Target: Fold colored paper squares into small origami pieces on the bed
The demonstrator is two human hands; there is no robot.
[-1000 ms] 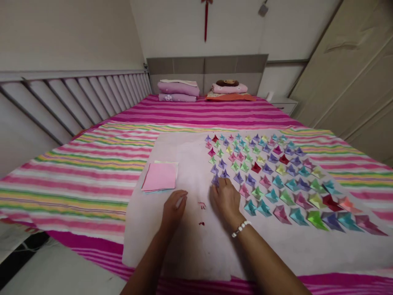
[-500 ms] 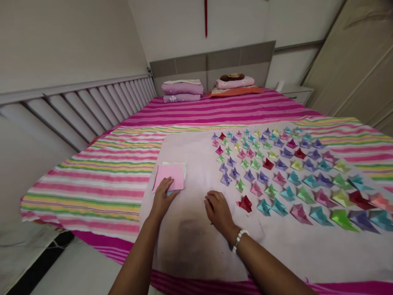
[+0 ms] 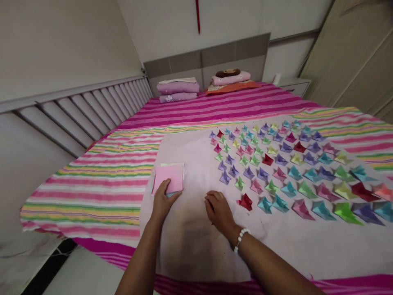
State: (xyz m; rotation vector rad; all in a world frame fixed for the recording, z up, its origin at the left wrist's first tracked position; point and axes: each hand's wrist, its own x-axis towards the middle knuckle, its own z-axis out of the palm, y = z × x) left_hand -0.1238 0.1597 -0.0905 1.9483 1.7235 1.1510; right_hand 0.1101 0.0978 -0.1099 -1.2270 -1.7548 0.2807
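Note:
A small stack of square papers [image 3: 173, 175] with a pink sheet on top lies on a pale sheet [image 3: 193, 153] spread over the bed. My left hand [image 3: 162, 201] rests at the near edge of the stack, thumb and forefinger apart and touching it. My right hand [image 3: 219, 209] lies on the pale sheet with its fingers curled together; nothing shows in them. Just right of it sits a red folded-paper piece [image 3: 245, 202], slightly apart from the hand. Many more folded-paper pieces [image 3: 279, 174] in several colours stand in rows to the right.
Striped bedding [image 3: 113, 180] surrounds the pale sheet. A slatted rail [image 3: 92, 108] runs along the left side. Folded purple bedding [image 3: 179, 87] and a pink pillow [image 3: 231, 78] lie by the headboard [image 3: 215, 57]. A white cabinet [image 3: 296, 87] stands at the far right.
The view has shifted slightly. My left thumb and forefinger have spread a little wider over the paper stack. My right hand has stayed in place.

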